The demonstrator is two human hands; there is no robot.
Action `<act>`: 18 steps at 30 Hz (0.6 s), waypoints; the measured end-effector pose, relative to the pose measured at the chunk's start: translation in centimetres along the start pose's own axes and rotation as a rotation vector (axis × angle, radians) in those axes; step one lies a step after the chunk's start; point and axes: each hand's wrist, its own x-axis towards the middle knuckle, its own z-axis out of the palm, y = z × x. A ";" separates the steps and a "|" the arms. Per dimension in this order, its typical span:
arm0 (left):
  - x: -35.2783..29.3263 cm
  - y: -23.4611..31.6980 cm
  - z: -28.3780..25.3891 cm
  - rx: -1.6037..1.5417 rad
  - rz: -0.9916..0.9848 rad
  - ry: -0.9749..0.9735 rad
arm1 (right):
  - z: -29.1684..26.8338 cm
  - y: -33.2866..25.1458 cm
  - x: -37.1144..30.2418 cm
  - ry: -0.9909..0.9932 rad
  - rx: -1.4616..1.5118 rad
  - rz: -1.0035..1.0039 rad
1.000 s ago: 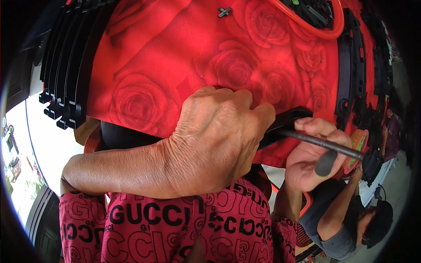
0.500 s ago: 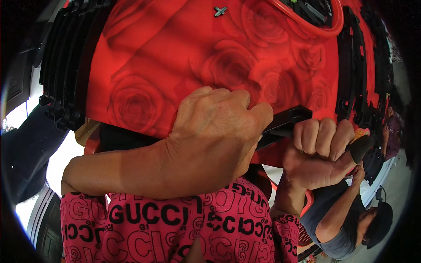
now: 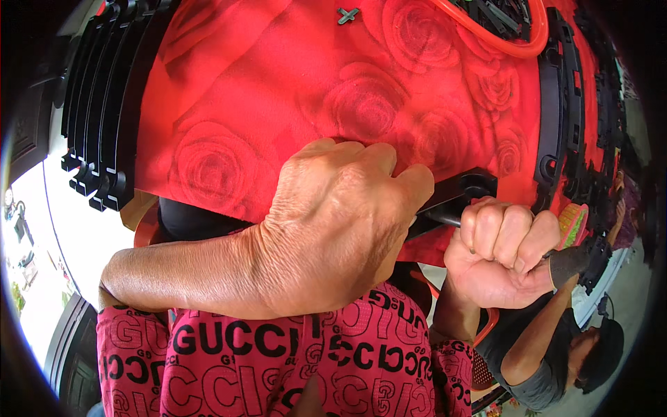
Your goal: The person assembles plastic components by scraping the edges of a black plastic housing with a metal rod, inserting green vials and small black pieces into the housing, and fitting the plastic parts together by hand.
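1. Red rose-printed cloth (image 3: 229,90) spreads across the centre of the frame — a stack of curved black plastic strips (image 3: 104,104) at upper left, a small grey cross-shaped piece (image 3: 347,15) at top centre.
2. Mid-frame, the left hand (image 3: 347,215) is closed around an angular black plastic part (image 3: 455,189), visible right of centre.
3. Right of centre, the right hand (image 3: 504,247) curls tightly around a slim dark rod (image 3: 442,217) — mostly hidden.
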 end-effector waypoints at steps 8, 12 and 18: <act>0.1 0.0 0.1 0.015 -0.007 0.010 | 0.0 -0.3 0.3 -0.102 -0.063 0.083; 0.1 0.1 0.2 0.055 -0.020 -0.006 | 0.0 0.2 0.3 -0.079 -0.030 0.063; 0.1 0.0 0.4 0.071 -0.031 0.006 | -1.2 0.2 0.8 -0.134 -0.001 0.095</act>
